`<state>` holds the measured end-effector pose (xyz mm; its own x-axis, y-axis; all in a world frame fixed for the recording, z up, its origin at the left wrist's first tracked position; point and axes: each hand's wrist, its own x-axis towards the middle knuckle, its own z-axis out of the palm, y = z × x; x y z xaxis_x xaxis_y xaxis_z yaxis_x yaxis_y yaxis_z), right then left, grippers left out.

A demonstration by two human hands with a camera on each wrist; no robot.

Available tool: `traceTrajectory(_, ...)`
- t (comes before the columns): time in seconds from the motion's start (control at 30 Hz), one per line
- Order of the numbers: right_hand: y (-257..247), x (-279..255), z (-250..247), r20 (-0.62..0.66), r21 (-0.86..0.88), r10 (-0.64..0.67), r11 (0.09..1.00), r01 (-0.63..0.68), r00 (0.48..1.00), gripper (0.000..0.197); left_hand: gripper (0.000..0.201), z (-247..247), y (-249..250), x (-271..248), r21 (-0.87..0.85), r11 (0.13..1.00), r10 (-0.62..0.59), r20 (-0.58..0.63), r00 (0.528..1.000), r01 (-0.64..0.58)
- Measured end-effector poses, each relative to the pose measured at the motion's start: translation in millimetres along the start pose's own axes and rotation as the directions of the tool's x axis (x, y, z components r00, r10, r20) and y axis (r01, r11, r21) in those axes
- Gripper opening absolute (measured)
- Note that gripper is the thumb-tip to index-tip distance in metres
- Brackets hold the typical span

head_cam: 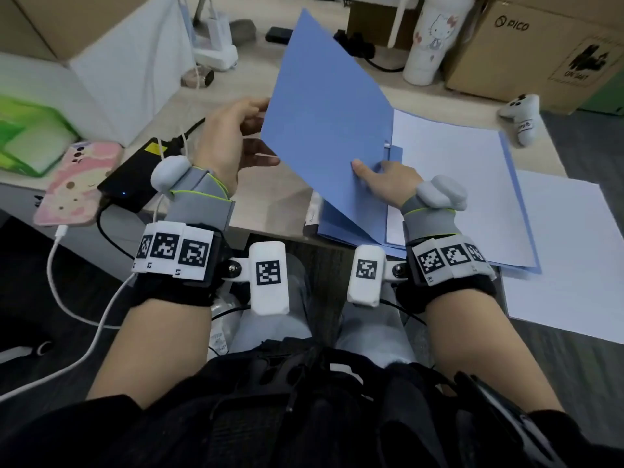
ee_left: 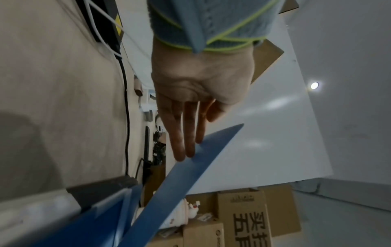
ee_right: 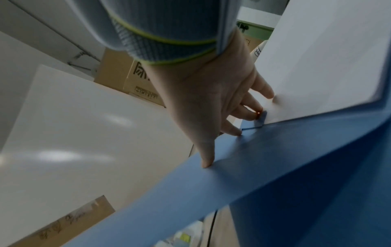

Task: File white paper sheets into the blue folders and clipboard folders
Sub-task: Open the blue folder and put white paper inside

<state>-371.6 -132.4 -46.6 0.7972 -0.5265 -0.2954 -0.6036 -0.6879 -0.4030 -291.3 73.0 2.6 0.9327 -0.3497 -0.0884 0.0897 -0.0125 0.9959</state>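
A blue folder lies open on the desk with its cover (head_cam: 324, 123) raised and tilted to the left. A white sheet (head_cam: 449, 184) lies inside on the folder's back panel (head_cam: 521, 211). My left hand (head_cam: 236, 136) is at the cover's left edge, and its straight fingers (ee_left: 186, 133) rest against the cover (ee_left: 190, 175). My right hand (head_cam: 385, 177) is spread near the spine. Its thumb touches the cover (ee_right: 232, 183), and its fingers (ee_right: 262, 90) press the sheet (ee_right: 328, 58) and a small blue tab (ee_right: 261, 117). More blue folders (head_cam: 334, 224) lie underneath.
Loose white sheets (head_cam: 567, 258) lie at the right, overhanging the desk's front edge. A pink phone (head_cam: 77, 187), a black power bank (head_cam: 135, 177) and cables sit at the left. A tumbler (head_cam: 432, 38), a cardboard box (head_cam: 540, 45) and a white controller (head_cam: 521, 116) stand behind.
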Motion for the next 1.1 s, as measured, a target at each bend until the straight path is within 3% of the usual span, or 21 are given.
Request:
traceTrajectory(0.13, -0.7, -13.2, -26.0, -0.011, 0.144, -0.013, 0.989, 0.014, 1.000, 0.064, 0.041, 30.5, 9.3, -3.5, -0.018, 0.999, 0.037, 0.180, 0.983, -0.034)
traceTrajectory(0.23, -2.9, -26.3, -45.9, -0.154, 0.294, -0.104, 0.945, 0.146, 0.983, 0.068, 0.023, 60.3, 13.6, -7.0, -0.031, 0.998, 0.065, 0.257, 0.964, -0.059)
traceTrajectory(0.33, -3.6, -42.7, -59.2, -0.326, 0.479, -0.192, 0.811, 0.336, 0.926, 0.081, 0.026, 87.0, 11.5, -8.7, 0.004, 0.996, 0.082, 0.354, 0.932, -0.089)
traceTrajectory(0.4, -5.7, -53.9, -62.0, -0.428, 0.571, -0.199, 0.697, 0.434, 0.882, 0.069, 0.033, 100.5, 8.0, -8.8, 0.069, 0.984, 0.119, 0.426, 0.897, -0.163)
traceTrajectory(0.47, -3.4, -65.2, -67.5, -0.524, 0.600, -0.179, 0.616, 0.510, 0.832, 0.072, 0.041, 118.0, 5.3, -9.4, 0.107, 0.968, 0.143, 0.509, 0.849, -0.228)
traceTrajectory(0.57, 6.8, -78.3, -73.9, -0.680, 0.538, -0.166, 0.549, 0.640, 0.714, 0.084, 0.047, 141.7, 1.0, -10.7, 0.121, 0.942, 0.184, 0.593, 0.784, -0.313)
traceTrajectory(0.73, 32.1, -92.4, -75.5, -0.875, 0.354, -0.080, 0.566, 0.745, 0.477, 0.058, 0.055, 172.1, -11.0, -8.3, 0.184, 0.923, 0.143, 0.650, 0.746, -0.338)
traceTrajectory(0.83, 54.0, -88.6, -78.5, -0.945, 0.267, 0.036, 0.656, 0.706, 0.324, 0.042, 0.053, 193.0, -19.8, -10.1, 0.251, 0.888, 0.127, 0.672, 0.729, -0.386)
traceTrajectory(0.97, 80.4, -83.6, -82.1, -0.940, 0.323, 0.189, 0.758, 0.566, 0.283, 0.027, 0.049, 209.2, -33.7, -9.2, 0.346, 0.836, 0.091, 0.679, 0.728, -0.426)
traceTrajectory(1.1, 106.3, -84.3, -85.4, -0.898, 0.415, 0.300, 0.820, 0.394, 0.321, 0.023, 0.044, 220.6, -47.7, -7.4, 0.425, 0.806, 0.015, 0.681, 0.732, -0.412)
